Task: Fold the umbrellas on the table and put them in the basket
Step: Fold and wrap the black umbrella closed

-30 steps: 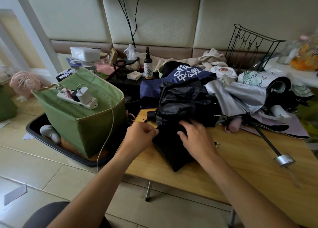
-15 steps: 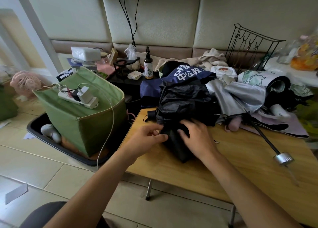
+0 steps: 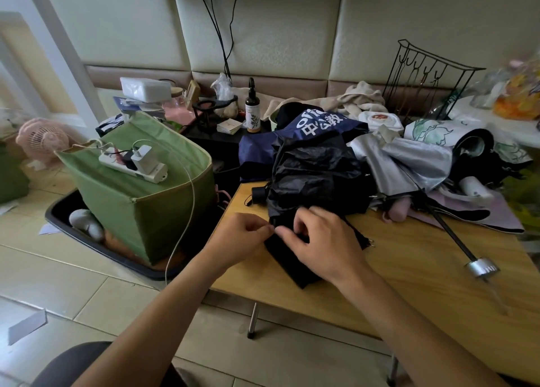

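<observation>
- Head view: the black umbrella (image 3: 309,182) lies at the near left corner of the wooden table (image 3: 423,267), in front of the heap of other umbrellas.
- A second ago its loose black flap spread further toward the table's near edge; now the cloth is gathered tighter under the hands, which suggests the folding of this umbrella is under way, not finished.
- The left hand (image 3: 242,240) has shifted from a closed fist to a fingertip pinch on the cloth's edge; the right hand (image 3: 318,243) curls over the fabric and grips it, the fingertips of both nearly meeting.
- The green basket (image 3: 140,211) stands on the floor left of the table, with a white power strip (image 3: 133,167) lying across its rim; no umbrella shows inside it.
- The black canopy is thin, crinkled and faintly shiny; beside it lie a navy umbrella (image 3: 292,135) with white lettering, a silvery one (image 3: 400,161), and a dark shaft ending in a metal cap (image 3: 480,268).
</observation>
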`<state>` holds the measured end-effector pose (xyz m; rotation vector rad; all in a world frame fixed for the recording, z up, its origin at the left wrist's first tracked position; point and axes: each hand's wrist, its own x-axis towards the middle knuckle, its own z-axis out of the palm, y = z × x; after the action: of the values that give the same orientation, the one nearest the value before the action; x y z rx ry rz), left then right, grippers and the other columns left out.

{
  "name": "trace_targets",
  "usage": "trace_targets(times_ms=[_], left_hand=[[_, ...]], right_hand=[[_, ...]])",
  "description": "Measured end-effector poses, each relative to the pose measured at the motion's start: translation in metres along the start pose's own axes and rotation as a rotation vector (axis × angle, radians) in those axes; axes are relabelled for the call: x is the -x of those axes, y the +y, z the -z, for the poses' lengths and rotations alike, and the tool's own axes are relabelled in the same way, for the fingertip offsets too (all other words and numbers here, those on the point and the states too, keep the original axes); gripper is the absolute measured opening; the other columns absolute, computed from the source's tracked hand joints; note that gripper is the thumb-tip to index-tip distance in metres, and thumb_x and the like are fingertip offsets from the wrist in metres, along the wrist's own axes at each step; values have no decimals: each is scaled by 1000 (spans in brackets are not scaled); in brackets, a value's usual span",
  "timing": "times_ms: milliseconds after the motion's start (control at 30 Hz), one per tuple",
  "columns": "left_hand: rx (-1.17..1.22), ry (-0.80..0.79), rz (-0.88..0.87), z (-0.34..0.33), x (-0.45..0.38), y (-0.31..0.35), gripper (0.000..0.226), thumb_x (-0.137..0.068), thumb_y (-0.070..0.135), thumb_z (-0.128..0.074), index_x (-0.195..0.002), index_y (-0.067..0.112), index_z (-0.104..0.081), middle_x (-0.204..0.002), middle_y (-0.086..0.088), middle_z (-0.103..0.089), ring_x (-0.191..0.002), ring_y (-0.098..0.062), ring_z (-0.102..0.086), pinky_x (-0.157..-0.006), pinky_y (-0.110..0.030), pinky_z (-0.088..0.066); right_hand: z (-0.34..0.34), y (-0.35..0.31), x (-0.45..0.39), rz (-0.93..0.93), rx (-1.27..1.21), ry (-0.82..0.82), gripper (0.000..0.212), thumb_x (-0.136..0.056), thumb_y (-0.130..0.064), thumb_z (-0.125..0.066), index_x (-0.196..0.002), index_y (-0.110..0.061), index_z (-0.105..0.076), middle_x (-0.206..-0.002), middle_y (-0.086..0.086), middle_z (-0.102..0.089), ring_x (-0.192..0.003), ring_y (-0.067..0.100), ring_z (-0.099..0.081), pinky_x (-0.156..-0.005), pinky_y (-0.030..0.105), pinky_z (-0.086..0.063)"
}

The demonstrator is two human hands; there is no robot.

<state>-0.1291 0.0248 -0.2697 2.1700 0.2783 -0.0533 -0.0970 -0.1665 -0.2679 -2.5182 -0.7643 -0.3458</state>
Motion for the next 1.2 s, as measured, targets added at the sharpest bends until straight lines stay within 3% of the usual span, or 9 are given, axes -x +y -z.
trace_targets(times_ms=[133, 333, 500, 633, 733, 867, 1033, 1100, 1200], left_hand=[[-121, -15, -6, -2, -1, -2, 18, -88, 39, -77, -78, 24, -79, -77, 3, -73, -78, -18, -66, -68, -30, -50], [-67, 42, 8, 4, -1, 1, 16, -83, 30, -84, -75, 19, -77, -73, 6, -69, -72, -8, -61, -63, -24, -47], [-55, -57, 93, 12, -1, 2, 16, -80, 31, -87, -72, 21, -76, -70, 9, -68, -70, -6, -61, -59, -18, -45], [6, -84, 159, 8, 1, 8, 37, -87, 53, -74, -89, 17, -78, -90, 0, -75, -86, -13, -67, -68, -23, -49], [-46, -65, 102, 3, -2, 4, 27, -89, 44, -75, -79, 19, -78, -78, 2, -70, -78, -16, -63, -68, -27, -47], [-98, -37, 74, -2, -5, -4, 23, -83, 37, -83, -70, 19, -78, -71, -1, -68, -69, -11, -57, -63, -26, -44], [-244, 64, 13, -10, -6, -8, 37, -87, 45, -77, -67, 14, -75, -67, -11, -65, -58, -16, -52, -55, -30, -38], [-278, 173, -11, -15, -6, -8, 38, -88, 42, -77, -66, 11, -71, -64, -7, -62, -61, -18, -55, -56, -32, -41], [-293, 347, -56, -25, -5, -6, 21, -85, 39, -80, -78, 23, -67, -83, 7, -61, -86, -15, -57, -67, -30, -42]], right_hand=[[4, -12, 11, -42, 112, -412, 51, -84, -77, -58, -87, -27, -48, -93, -9, -55, -84, 14, -58, -70, 34, -45], [12, -11, 14, 43, 87, -472, 15, -99, -38, -60, -95, -28, -49, -95, -7, -61, -89, 18, -61, -68, 32, -41], [18, 0, 12, 66, 5, -592, 17, -94, -35, -67, -90, -31, -51, -84, -10, -58, -77, 11, -59, -64, 30, -47], [19, 5, 11, 103, -89, -711, 20, -91, -49, -71, -90, -33, -60, -82, -11, -62, -77, 6, -61, -66, 28, -50], [18, 6, 10, 65, -158, -629, 30, -94, -61, -60, -88, -32, -65, -79, -11, -64, -73, 5, -62, -64, 30, -52], [9, 16, 6, 37, -66, -288, 14, -102, -42, -56, -105, -32, -65, -94, -16, -57, -87, 8, -59, -77, 35, -53], [-3, 20, 2, -54, 42, -255, 35, -106, -35, -50, -138, -27, -61, -123, -2, -62, -114, 18, -59, -91, 32, -51], [-7, 19, 1, -61, 78, -258, 39, -106, -34, -51, -143, -26, -57, -129, 1, -64, -120, 20, -59, -97, 32, -49], [-11, 19, 1, -36, 138, -213, 42, -103, -34, -57, -145, -24, -56, -135, 3, -62, -127, 24, -54, -104, 34, -46]])
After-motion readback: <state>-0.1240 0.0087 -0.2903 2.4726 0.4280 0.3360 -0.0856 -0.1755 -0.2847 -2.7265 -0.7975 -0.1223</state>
